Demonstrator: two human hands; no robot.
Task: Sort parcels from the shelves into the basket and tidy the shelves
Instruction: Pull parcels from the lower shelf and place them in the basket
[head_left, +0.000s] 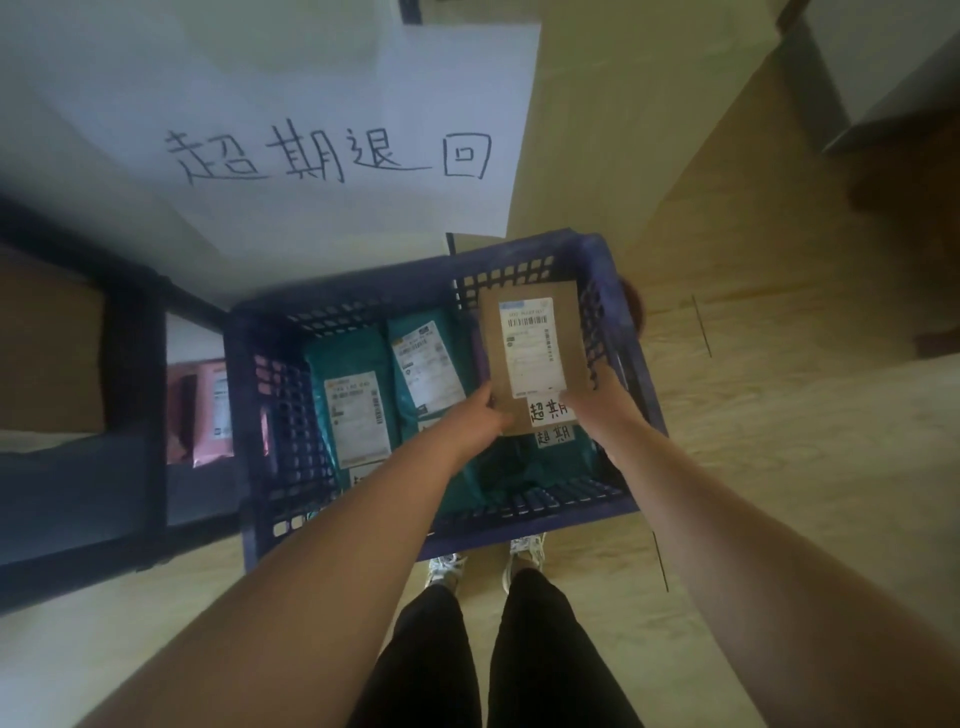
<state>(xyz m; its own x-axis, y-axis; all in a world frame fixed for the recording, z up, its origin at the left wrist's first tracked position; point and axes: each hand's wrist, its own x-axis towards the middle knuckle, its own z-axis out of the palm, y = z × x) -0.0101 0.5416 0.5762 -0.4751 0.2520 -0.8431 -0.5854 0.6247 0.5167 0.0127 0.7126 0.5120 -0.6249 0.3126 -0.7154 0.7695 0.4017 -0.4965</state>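
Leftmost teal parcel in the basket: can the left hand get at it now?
Probably not yet: the left hand grips the brown parcel with the right hand; the teal parcel itself lies uncovered.

We count one blue basket (524, 527), three teal mailers (348, 405), one brown cardboard parcel (530, 343), one pink parcel (208, 415), one handwritten paper sign (332, 93).
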